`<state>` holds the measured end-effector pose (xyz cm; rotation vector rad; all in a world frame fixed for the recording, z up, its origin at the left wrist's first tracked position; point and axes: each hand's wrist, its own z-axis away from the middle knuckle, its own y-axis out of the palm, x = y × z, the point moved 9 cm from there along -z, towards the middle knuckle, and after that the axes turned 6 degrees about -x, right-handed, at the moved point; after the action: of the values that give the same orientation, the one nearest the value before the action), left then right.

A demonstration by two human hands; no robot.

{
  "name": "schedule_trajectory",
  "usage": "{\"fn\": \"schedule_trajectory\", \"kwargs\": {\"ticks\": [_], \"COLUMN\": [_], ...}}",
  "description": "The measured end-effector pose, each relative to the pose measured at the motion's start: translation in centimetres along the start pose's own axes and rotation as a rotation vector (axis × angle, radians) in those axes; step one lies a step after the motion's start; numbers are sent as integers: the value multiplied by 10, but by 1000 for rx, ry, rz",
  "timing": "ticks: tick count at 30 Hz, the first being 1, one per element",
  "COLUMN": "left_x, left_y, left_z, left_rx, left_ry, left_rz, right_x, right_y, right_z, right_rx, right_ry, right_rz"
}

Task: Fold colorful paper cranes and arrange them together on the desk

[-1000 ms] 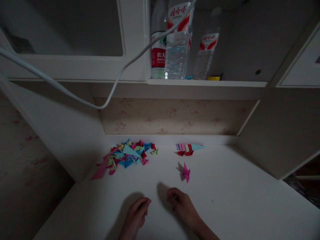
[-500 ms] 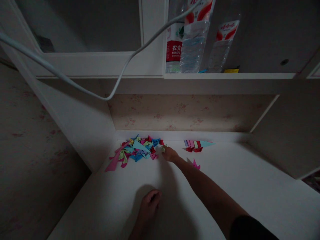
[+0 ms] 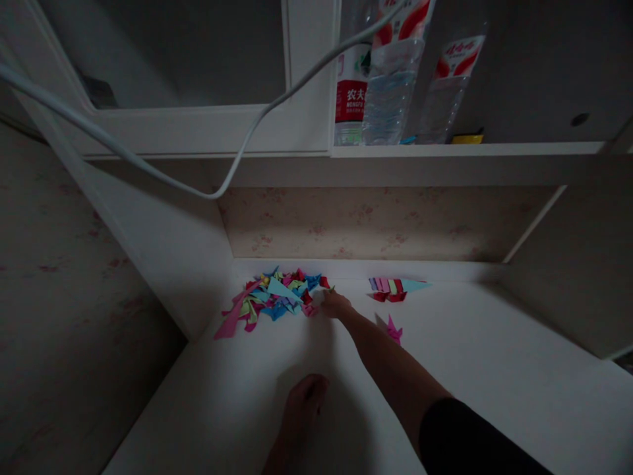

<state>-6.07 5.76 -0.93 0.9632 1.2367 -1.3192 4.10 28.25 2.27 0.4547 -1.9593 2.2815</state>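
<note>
A heap of colourful folded paper pieces [image 3: 279, 297] lies near the back left of the white tabletop. At the heap's right edge is my right hand [image 3: 336, 305], its fingers pinched with a small green folded paper piece [image 3: 331, 289] showing at their tips. My left hand [image 3: 304, 401] rests nearer to me with fingers curled; whatever may be inside is hidden in shadow. Right of my right hand sit a row of striped paper pieces [image 3: 393, 285] with a light-blue point, red folded pieces [image 3: 390, 297] just in front, and a pink folded paper figure [image 3: 394, 330].
Above the table runs a white shelf [image 3: 465, 150] with plastic bottles [image 3: 390, 99] and a small yellow item [image 3: 467, 139]. A white cable [image 3: 217, 191] hangs across the upper left. Side panels [image 3: 163, 218] and a flowered back wall [image 3: 366, 224] enclose the tabletop.
The view has shifted slightly, so the scene sits a little further right. My right hand stays by the heap, and less of the green paper shows. My left hand remains curled.
</note>
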Motion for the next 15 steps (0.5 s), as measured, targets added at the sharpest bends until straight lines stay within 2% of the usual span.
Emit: {"fn": "schedule_trajectory", "kwargs": {"ticks": [4, 8, 12, 15], "left_x": [-1, -3, -1, -1], "left_y": [-1, -1, 1, -1], "left_z": [-2, -4, -6, -6], "left_rx": [-7, -35, -38, -87], "left_ry": [6, 67, 73, 62], "left_rz": [-3, -40, -44, -26], "right_x": [-13, -32, -50, -56], "right_y": [-9, -19, -25, -21], "right_z": [10, 36, 85, 133], "right_rx": [-80, -184, -287, -300], "right_ry": [32, 61, 38, -40], "right_rz": [-77, -198, -358, -487]}}
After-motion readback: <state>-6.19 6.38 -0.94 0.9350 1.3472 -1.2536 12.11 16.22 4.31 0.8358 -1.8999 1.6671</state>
